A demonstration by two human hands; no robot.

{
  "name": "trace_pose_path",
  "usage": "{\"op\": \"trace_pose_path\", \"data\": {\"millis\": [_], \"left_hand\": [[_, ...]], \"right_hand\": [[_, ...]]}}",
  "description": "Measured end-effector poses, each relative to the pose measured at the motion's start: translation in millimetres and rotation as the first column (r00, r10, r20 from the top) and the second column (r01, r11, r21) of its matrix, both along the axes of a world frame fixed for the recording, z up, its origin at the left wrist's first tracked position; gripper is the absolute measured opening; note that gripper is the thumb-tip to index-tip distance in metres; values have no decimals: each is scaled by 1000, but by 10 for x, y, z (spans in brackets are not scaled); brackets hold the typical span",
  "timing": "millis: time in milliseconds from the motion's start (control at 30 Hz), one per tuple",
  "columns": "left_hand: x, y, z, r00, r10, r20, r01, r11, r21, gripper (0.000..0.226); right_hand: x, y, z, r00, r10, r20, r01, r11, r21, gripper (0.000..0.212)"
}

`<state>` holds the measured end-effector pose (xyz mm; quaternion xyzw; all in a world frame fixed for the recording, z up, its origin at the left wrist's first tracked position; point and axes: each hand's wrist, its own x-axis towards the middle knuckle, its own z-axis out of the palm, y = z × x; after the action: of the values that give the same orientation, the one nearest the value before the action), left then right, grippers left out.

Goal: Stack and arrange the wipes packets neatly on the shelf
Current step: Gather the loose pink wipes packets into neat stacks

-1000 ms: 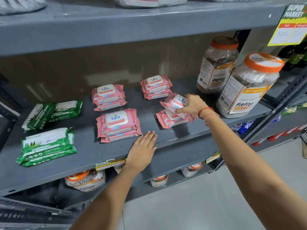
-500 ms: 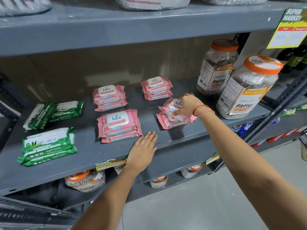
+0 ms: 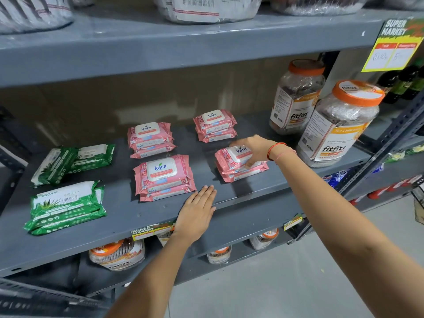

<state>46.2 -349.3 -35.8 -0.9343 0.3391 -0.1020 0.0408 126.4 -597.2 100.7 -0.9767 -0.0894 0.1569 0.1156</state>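
- The right hand (image 3: 253, 149) lies on the top packet (image 3: 238, 154) of a pink stack (image 3: 242, 167) on the grey shelf (image 3: 119, 216); its fingers curl over the packet's right end and white flap, which reads "kara"; whether it grips or only presses, I cannot tell; a red thread band (image 3: 274, 151) circles its wrist.
- The left hand (image 3: 197, 214) is flat and released, palm down on the shelf's front part, fingers together and holding nothing; its fingertips are just beside the near right corner of the front kara stack (image 3: 164, 177), whose flap reads "kara" with a "25" on the corner.
- Beyond the left hand, further back, sits another kara stack (image 3: 150, 140); behind the right hand, near it, a fourth kara stack (image 3: 214, 125); all four stand apart from each other.
- Far left of the left hand lie green packs (image 3: 66, 207) marked "ORIGAMI" with a barcode; behind them more green packs (image 3: 73, 162), one tilted across another.
- Right of the right hand stand two clear jars with orange lids, labelled "fitfizz"; the near jar (image 3: 339, 125) is just beside the wrist, the far jar (image 3: 297, 97) behind it.
- A yellow tag (image 3: 394, 45) on the upper shelf reads "SUPER MARKET"; a smaller tag (image 3: 151, 231) with the same words hangs on the shelf edge, below the left hand.
- Under the shelf, more fitfizz jars (image 3: 117, 254) show, partly hidden by the edge and the left forearm.
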Motion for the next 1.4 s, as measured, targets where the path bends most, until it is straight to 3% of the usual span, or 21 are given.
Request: {"op": "trace_pose_path", "data": {"millis": [200, 367, 467, 900, 1133, 1400], "left_hand": [[11, 0, -22, 1000, -13, -23, 13, 1000, -2, 51], [-8, 1, -4, 1000, -2, -28, 1, 1000, -27, 51], [6, 0, -16, 999, -8, -32, 7, 1000, -25, 51], [32, -5, -44, 999, -5, -42, 4, 1000, -6, 52], [27, -8, -8, 999, -11, -51, 11, 1000, 6, 53], [-245, 360, 94, 988, -73, -134, 29, 950, -310, 49]], "right_hand": [[-33, -58, -83, 999, -14, 48, 13, 999, 38, 85], [-239, 73, -456, 941, 17, 338, 31, 990, -137, 109], [-287, 106, -634, 894, 0, 449, 67, 989, -135, 105], [-200, 106, -654, 887, -97, 450, 136, 989, -54, 100], [-243, 126, -602, 893, -73, 444, 132, 986, -102, 101], [-367, 375, -587, 831, -122, 543, 163, 986, -27, 104]]}}
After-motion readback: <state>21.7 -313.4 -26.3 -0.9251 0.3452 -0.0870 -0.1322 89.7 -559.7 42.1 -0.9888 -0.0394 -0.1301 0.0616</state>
